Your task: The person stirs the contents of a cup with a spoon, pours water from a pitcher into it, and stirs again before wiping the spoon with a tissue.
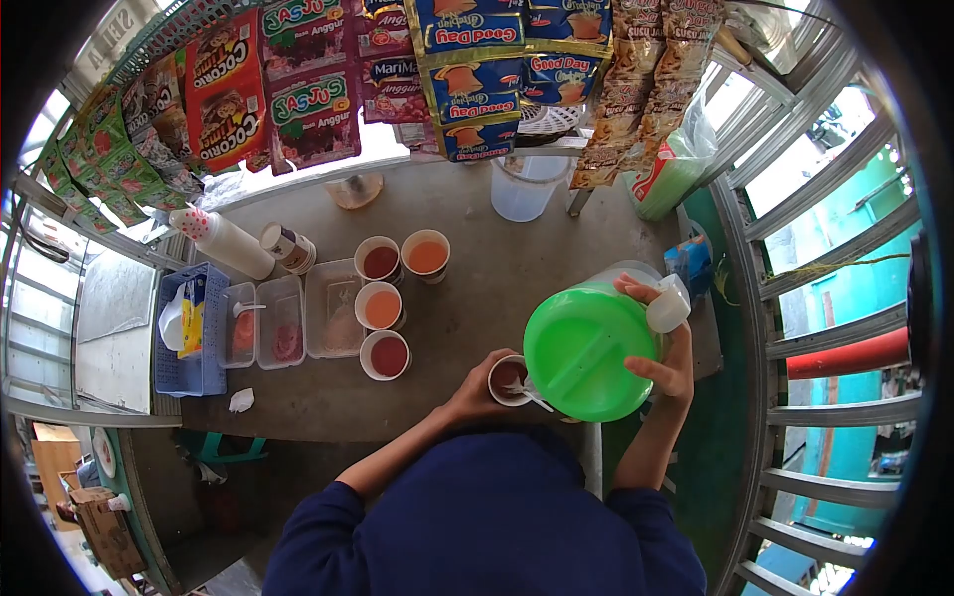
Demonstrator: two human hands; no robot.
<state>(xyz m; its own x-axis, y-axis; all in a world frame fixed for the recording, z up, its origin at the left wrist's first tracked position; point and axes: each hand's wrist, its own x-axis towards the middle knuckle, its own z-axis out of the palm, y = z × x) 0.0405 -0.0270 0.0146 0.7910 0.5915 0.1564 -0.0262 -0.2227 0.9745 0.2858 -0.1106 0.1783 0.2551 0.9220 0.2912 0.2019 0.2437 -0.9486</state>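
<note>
My left hand (475,385) is closed round a paper cup (505,370) holding dark reddish-brown liquid, near the front edge of the table. A white plastic spoon (538,399) sticks out of that cup toward the right. My right hand (664,360) grips a pitcher with a bright green lid (588,350), its thumb by the lid's edge. The pitcher is close beside the cup and seems tilted; its lid hides most of the body and any stream. A translucent whitish piece (669,306) shows by my right fingers.
Paper cups of orange drink (427,256) and red drink (386,356) stand left of centre. Beyond them are powder tubs (333,320), a blue basket (189,377) and stacked cups (234,248). Sachets (467,74) hang overhead; a clear bucket (522,189) stands behind.
</note>
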